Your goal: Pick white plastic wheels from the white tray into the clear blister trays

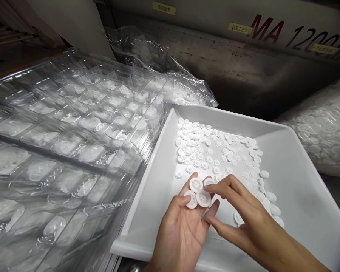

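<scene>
My left hand (181,230) is palm up over the near side of a white tray (300,181), with a few small white plastic discs (198,192) resting on its fingertips. My right hand (243,215) reaches in from the right, its fingers touching those discs. Many more of the same white discs (215,151) lie scattered in the tray beyond my hands.
A stack of clear plastic blister trays (68,143) with many pockets fills the left. A crumpled clear bag (158,64) lies behind the white tray. A clear bag of larger white parts (323,128) sits at the right. A grey machine body (243,56) runs along the back.
</scene>
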`<state>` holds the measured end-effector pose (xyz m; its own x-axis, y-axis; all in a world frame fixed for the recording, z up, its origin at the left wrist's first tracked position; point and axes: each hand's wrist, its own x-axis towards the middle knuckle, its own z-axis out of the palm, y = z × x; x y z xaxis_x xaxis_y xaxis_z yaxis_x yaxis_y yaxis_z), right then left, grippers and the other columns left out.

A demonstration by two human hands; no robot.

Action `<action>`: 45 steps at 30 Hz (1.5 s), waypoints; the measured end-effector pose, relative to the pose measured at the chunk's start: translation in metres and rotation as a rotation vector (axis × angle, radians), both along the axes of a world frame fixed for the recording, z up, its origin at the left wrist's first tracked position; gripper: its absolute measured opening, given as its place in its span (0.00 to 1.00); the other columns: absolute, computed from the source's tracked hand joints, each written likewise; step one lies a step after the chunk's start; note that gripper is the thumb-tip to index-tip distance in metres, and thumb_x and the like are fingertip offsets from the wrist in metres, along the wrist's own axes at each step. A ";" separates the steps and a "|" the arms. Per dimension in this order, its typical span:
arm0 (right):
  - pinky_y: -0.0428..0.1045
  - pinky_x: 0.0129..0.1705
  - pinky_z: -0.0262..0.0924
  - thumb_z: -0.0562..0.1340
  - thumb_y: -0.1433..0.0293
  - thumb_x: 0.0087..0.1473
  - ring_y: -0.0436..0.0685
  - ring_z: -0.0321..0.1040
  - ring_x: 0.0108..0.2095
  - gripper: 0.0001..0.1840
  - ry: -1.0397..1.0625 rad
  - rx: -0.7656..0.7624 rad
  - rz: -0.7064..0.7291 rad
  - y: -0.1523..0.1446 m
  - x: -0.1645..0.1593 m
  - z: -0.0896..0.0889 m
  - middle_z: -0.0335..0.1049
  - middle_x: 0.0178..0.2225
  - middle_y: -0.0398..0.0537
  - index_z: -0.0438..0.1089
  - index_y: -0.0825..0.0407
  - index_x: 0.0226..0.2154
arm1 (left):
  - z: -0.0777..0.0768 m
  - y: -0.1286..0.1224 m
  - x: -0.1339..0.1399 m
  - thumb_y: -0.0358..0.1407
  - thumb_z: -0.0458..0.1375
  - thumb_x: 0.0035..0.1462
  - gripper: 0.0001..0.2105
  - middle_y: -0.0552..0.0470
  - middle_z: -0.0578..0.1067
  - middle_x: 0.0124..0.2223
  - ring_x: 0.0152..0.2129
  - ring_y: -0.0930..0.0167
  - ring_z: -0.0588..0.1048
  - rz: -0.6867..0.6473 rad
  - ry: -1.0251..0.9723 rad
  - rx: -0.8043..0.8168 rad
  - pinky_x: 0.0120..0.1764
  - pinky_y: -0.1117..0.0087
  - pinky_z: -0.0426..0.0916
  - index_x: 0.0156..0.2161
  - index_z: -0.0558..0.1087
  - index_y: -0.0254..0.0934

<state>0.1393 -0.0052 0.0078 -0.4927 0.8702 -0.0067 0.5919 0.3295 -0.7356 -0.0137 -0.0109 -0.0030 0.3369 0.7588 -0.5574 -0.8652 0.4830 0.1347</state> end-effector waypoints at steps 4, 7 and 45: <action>0.47 0.35 0.60 0.59 0.72 0.57 0.50 0.61 0.35 0.15 0.045 0.087 -0.059 -0.001 -0.002 -0.009 0.56 0.37 0.44 0.62 0.45 0.48 | 0.000 -0.001 0.000 0.30 0.43 0.61 0.23 0.41 0.70 0.56 0.54 0.66 0.67 -0.009 -0.063 0.033 0.57 0.64 0.62 0.61 0.53 0.31; 0.47 0.34 0.59 0.60 0.74 0.57 0.49 0.60 0.34 0.14 0.072 0.150 -0.043 0.000 -0.002 -0.008 0.56 0.35 0.44 0.64 0.47 0.46 | 0.000 -0.002 -0.001 0.30 0.43 0.61 0.23 0.41 0.72 0.54 0.53 0.66 0.68 -0.002 -0.101 0.042 0.57 0.64 0.60 0.62 0.51 0.30; 0.52 0.27 0.52 0.53 0.81 0.58 0.54 0.57 0.28 0.13 -0.092 0.576 0.289 -0.004 0.004 0.001 0.64 0.27 0.50 0.63 0.63 0.46 | -0.004 0.000 -0.004 0.31 0.44 0.60 0.23 0.41 0.67 0.58 0.53 0.64 0.68 0.096 -0.094 0.041 0.53 0.64 0.64 0.61 0.56 0.34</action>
